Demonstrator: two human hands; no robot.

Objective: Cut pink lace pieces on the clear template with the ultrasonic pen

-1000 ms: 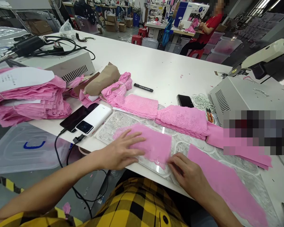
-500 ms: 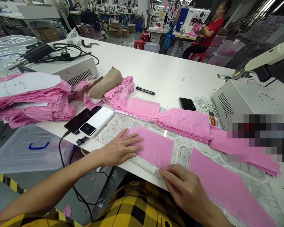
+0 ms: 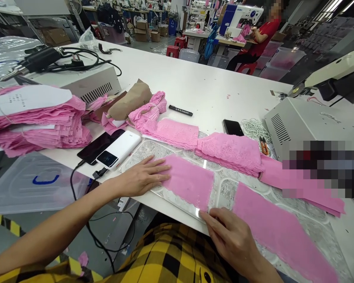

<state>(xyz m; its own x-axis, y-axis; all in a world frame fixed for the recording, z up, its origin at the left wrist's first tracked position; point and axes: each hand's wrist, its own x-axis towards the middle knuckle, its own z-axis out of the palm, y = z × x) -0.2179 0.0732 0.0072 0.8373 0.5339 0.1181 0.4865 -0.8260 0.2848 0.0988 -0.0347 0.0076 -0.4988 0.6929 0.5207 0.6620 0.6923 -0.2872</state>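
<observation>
A pink lace piece point(image 3: 191, 181) lies flat on a clear plastic template point(image 3: 224, 188) at the table's near edge. My left hand point(image 3: 144, 177) rests flat on its left end, fingers stretched out. My right hand point(image 3: 228, 232) touches the piece's near right corner with its fingertips, fingers extended. A longer pink lace strip point(image 3: 280, 232) lies on the template to the right. Two stacks of pink lace point(image 3: 227, 151) sit just behind.
A white power bank point(image 3: 119, 149) and phone point(image 3: 96, 146) lie left of the template. Bundled pink stacks point(image 3: 38, 122), two grey machine boxes point(image 3: 309, 122), a black marker point(image 3: 180, 110), another phone point(image 3: 232, 127) and small snips point(image 3: 263, 145) are on the table. A person in red sits far back.
My left hand slid a little leftward along the lace piece. My right hand moved from the piece's right edge down to its near right corner.
</observation>
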